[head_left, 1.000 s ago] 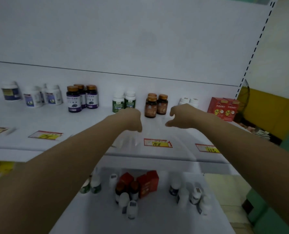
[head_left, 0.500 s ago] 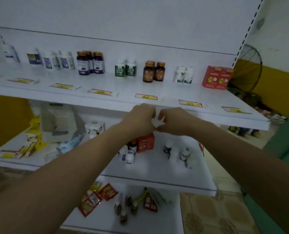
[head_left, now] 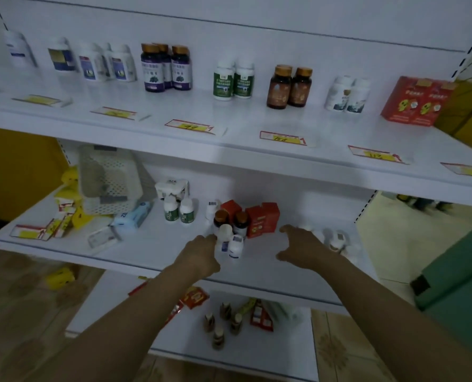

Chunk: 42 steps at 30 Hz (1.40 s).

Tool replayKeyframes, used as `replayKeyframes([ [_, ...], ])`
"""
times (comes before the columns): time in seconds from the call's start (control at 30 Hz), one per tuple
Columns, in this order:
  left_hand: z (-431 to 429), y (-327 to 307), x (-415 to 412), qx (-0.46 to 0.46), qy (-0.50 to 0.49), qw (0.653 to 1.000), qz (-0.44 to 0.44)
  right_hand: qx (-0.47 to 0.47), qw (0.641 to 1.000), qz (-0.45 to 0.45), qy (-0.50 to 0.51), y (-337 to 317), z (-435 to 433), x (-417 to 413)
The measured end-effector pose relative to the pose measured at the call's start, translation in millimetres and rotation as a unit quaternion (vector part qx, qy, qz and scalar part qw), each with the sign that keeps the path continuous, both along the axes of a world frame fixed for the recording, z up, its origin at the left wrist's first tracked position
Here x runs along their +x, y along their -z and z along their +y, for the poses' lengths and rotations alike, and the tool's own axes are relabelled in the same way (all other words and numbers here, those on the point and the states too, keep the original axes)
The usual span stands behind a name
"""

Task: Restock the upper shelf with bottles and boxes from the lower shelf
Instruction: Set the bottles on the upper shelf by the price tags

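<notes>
Upper shelf [head_left: 243,117] has room up front. Lower shelf [head_left: 152,244] holds the stock: red boxes [head_left: 262,220] at the back and white bottles [head_left: 233,244], upright, just right of my left grip [head_left: 201,255]. It's touching them, closure unclear. Right grip [head_left: 303,249] is spread, empty and farther off. I'd lead left.

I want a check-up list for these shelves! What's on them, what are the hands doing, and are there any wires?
Surface: white upper shelf and lower shelf.
Job's things: brown bottles, red boxes and white bottles on the lower shelf.
Clutter: basket and yellow packets at the left.
Grips: left hand at the white bottles, hold unclear; right hand open, holding nothing.
Cables: nothing seen.
Surroundings: yellow wall, tiled floor.
</notes>
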<state>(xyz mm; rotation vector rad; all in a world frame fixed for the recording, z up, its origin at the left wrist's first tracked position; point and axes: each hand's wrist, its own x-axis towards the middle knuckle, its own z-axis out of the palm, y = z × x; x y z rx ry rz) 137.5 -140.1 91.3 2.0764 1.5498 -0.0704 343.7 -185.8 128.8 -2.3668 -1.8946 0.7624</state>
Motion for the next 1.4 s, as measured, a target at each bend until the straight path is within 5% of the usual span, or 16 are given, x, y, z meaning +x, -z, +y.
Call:
replayKeyframes([
  [0.3, 68, 74, 19, -0.036, 0.015, 0.998, -0.051, 0.033, 0.999, -0.038, 0.016, 70, 107, 6],
  [0.6, 107, 125, 63, -0.035, -0.035, 0.995, -0.085, 0.043, 0.992, -0.087, -0.086, 125, 204, 18],
  [0.87, 106, 144, 82, 0.062, -0.058, 0.992, -0.092, 0.066, 0.964, -0.218, -0.137, 157, 226, 25],
  [1.03, 106, 138, 69, 0.015, -0.077, 0.982, -0.171, 0.027, 0.965, -0.232, -0.121, 150, 209, 39],
  [1.13, 106, 119, 55, -0.050, -0.094, 0.971, -0.213, -0.011, 0.983, -0.163, -0.084, 125, 183, 40],
  [1.23, 102, 95, 41, -0.112, -0.109, 0.953, -0.260, -0.036, 0.999, 0.007, -0.015, 85, 152, 34],
  [1.4, 78, 47, 15, -0.238, -0.149, 0.857, -0.431, -0.033, 0.987, 0.158, 0.020, 24, 98, 17],
])
